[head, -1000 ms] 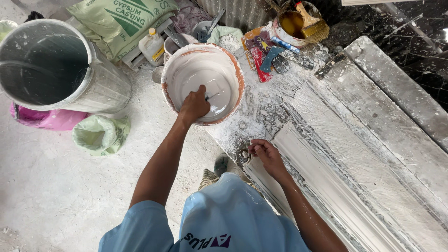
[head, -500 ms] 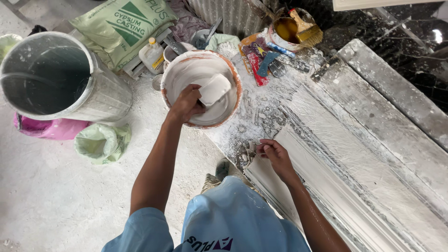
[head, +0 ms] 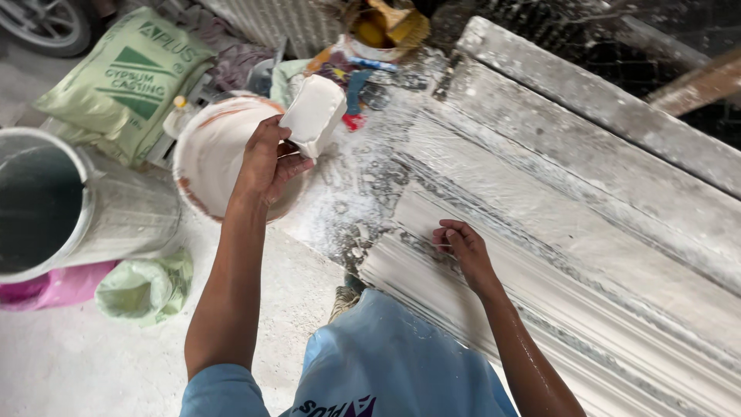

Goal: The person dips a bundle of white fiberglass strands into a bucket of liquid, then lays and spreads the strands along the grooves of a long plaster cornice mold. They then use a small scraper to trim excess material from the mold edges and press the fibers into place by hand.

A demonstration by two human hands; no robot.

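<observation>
My left hand (head: 266, 158) grips a small white plaster-coated cup (head: 312, 114), lifted over the right rim of a round basin (head: 202, 150) filled with white plaster. My right hand (head: 461, 245) rests with fingers bent on the near end of a long white ribbed moulding (head: 556, 309) that lies on a plaster-spattered bench (head: 540, 139); a thin sliver may be between its fingers, too small to tell.
A large grey bucket (head: 108, 208) stands at left, with a green bag (head: 147, 287) and pink cloth (head: 46, 286) below it. A green sack (head: 127, 81) lies behind. A yellow pot with a brush (head: 382, 27) and coloured scraps (head: 351, 77) sit beyond the basin.
My left hand has scooped the cup out of the basin and raised it toward the bench. My right hand has stayed on the moulding.
</observation>
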